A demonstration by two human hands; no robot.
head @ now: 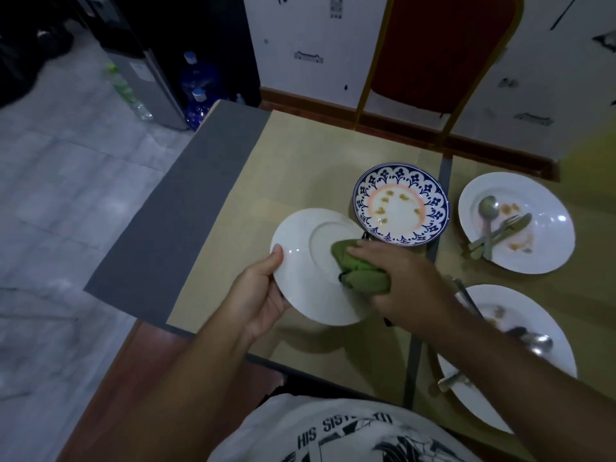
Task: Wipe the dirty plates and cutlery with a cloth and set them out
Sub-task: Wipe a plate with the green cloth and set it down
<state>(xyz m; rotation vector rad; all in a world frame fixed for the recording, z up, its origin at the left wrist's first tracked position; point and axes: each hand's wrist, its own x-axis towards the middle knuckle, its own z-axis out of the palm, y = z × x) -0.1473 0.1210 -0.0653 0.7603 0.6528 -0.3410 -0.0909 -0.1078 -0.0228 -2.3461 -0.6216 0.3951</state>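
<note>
Pale tiled floor (66,195) runs down the left, with blue water bottles (197,82) standing at the back beside a dark unit. The brown table (143,368) carries a grey mat (173,228) along its left side and tan mats (300,155) across the rest.

The left hand (256,295) grips the left rim of the white plate (300,261), thumb on top and fingers curled beneath, holding it above the tan mat. The right hand (406,281) curls over a bunched green cloth (360,265) and presses it onto the plate's right half.

Just behind is a stained blue-patterned plate (400,205); whether its rim touches the held plate cannot be told. Further right and apart, the far plate (546,201), also stained, bears a crossed spoon, fork and knife (496,228). The near plate (540,311) lies at the right edge, partly hidden by the right forearm, with a spoon (536,341) on it.

A red chair (440,45) stands behind the table against a white wall. Bare mat lies open beyond and left of the held plate.
</note>
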